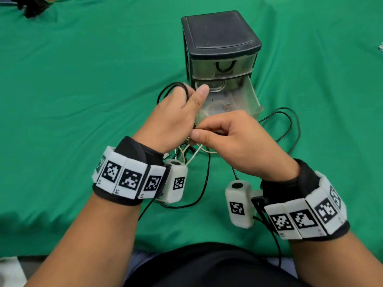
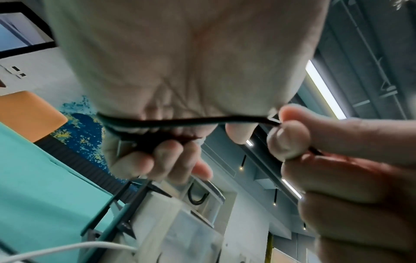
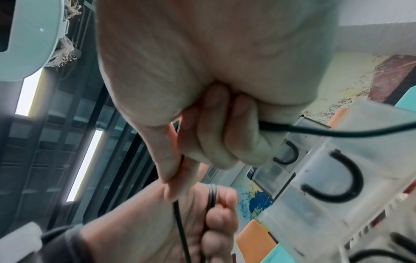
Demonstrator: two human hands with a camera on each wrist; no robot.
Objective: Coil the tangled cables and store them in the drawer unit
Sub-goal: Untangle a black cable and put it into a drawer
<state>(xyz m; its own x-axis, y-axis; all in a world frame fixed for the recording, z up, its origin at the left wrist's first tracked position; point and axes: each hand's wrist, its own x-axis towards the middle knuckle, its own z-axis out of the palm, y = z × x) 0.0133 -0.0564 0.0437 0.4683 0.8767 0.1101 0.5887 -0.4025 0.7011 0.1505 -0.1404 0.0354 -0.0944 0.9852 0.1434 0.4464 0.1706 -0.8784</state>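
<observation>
Left hand [image 1: 176, 117] is holding black cable [image 1: 287, 129] loops; right hand [image 1: 238, 141] is pinching the loose part. Cable's light & floppy, prob slippery. Grab near loops.

Green cloth [image 1: 83, 79]; black cable [image 1: 290, 125]; white cable [image 1: 192, 156]; black-topped drawer unit [image 1: 219, 34]

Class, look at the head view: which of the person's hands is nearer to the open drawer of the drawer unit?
Left. The left hand is raised beside the open drawer, thumb overlapping its front corner in the picture; the right hand sits nearer the person, below the drawer's front edge.
</observation>
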